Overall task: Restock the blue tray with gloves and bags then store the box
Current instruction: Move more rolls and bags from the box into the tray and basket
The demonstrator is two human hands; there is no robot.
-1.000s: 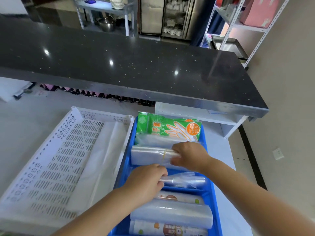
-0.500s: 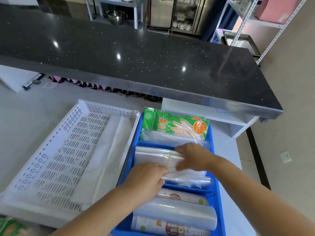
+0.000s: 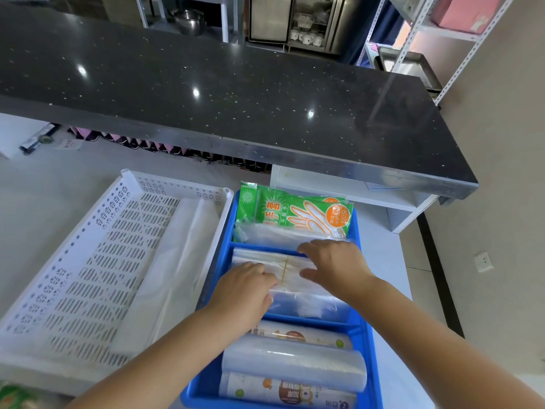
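- Head view: the blue tray (image 3: 364, 343) sat on the pale worktop (image 3: 59, 184), and both hands lay on the banded clear bags (image 3: 274, 268) in its middle compartment — left hand (image 3: 244, 293) curled and pressing down, right hand (image 3: 334, 265) spread flat, fingers loose, grasping nothing.
- Risk, as I judged it: the slippery bundle could slide or spring up once pressure eased, spilling over the divider onto the rolls (image 3: 295, 364) below.
- Green glove packs (image 3: 295, 209) filled the far compartment, crowding that edge.
- A white perforated tray (image 3: 97, 261) touched the blue one on the left — little elbow room there; the dark counter (image 3: 236, 93) overhung beyond.
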